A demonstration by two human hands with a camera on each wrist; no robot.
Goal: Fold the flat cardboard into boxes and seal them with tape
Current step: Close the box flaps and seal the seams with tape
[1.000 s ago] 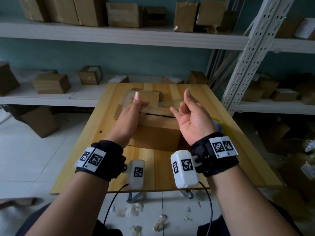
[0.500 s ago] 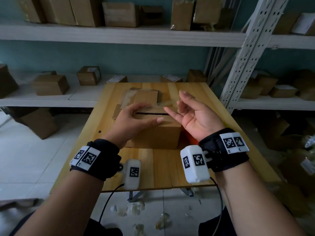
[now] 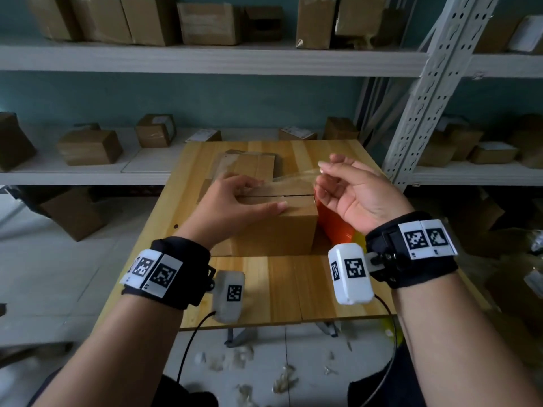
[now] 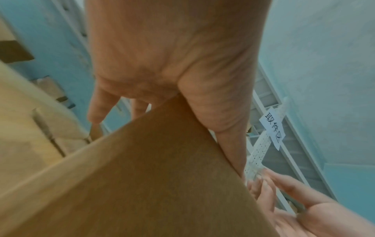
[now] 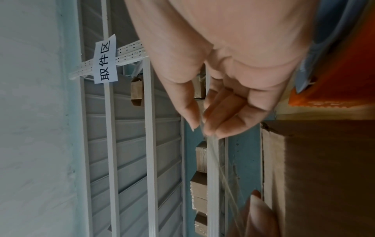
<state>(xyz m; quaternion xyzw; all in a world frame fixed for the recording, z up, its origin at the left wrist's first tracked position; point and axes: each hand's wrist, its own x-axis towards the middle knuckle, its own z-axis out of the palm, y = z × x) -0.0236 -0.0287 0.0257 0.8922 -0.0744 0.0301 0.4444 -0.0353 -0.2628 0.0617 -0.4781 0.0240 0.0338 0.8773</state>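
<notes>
I see the cardboard box sitting mid-tabletop, flaps closed. My left hand lies on its top, fingers spread and flat, pressing down one end of the clear tape strip. My right hand pinches the strip's other end, raised just beyond the box's right edge.

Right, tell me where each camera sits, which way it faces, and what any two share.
Head: worn on the head, looking forward and down at the table, box and shelves; shows both forearms, left hand and right hand.
Left wrist: looks along the left hand, which presses on the box.
Right wrist: looks along the right hand, whose fingertips pinch clear tape.
Both wrist views share the paper sign.
</notes>
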